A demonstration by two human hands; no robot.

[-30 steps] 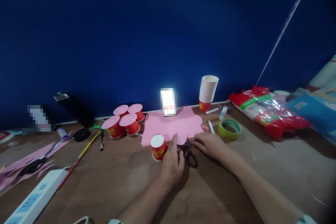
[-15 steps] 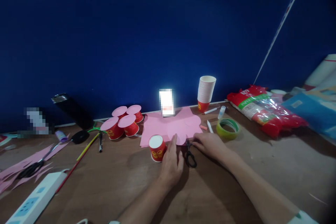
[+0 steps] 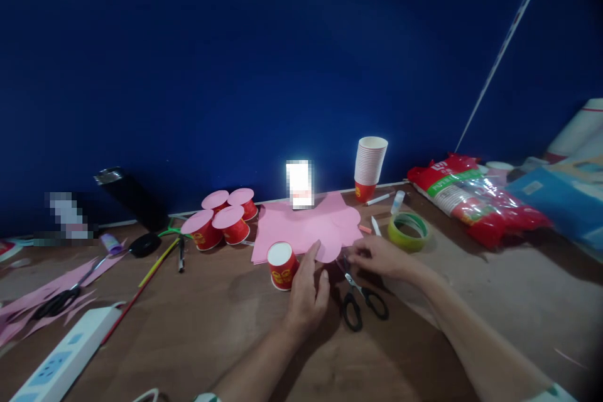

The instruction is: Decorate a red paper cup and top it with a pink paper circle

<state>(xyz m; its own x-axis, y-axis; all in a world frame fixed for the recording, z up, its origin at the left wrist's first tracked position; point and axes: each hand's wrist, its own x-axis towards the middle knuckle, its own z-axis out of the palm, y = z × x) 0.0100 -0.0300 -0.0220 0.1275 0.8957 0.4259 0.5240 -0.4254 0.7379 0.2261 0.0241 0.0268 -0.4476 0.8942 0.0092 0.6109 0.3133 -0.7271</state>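
My left hand (image 3: 308, 292) lies beside an upturned red paper cup (image 3: 281, 267), its fingers stretched out and apart. Its index fingertip reaches the edge of a pink paper circle (image 3: 326, 245). My right hand (image 3: 381, 256) is bent over the blades of black-handled scissors (image 3: 360, 289), with thumb and fingers pinched at the blade end. The scissors' handles are spread and point towards me. The blade tips are partly hidden by the fingers. Pink paper sheets (image 3: 277, 226) lie behind both hands.
Left stand several red cups with pink discs (image 3: 228, 217). Behind are a cup stack (image 3: 370, 166) and a bright blurred screen (image 3: 299, 185). Tape (image 3: 407, 232), a glue stick (image 3: 397, 202) and a red bag (image 3: 471, 198) lie right; a power strip (image 3: 66, 352) and other scissors (image 3: 56, 303) lie left.
The scissors near my right hand have come towards me and to the right, and their handles have spread apart. My left hand and the cup have hardly moved.
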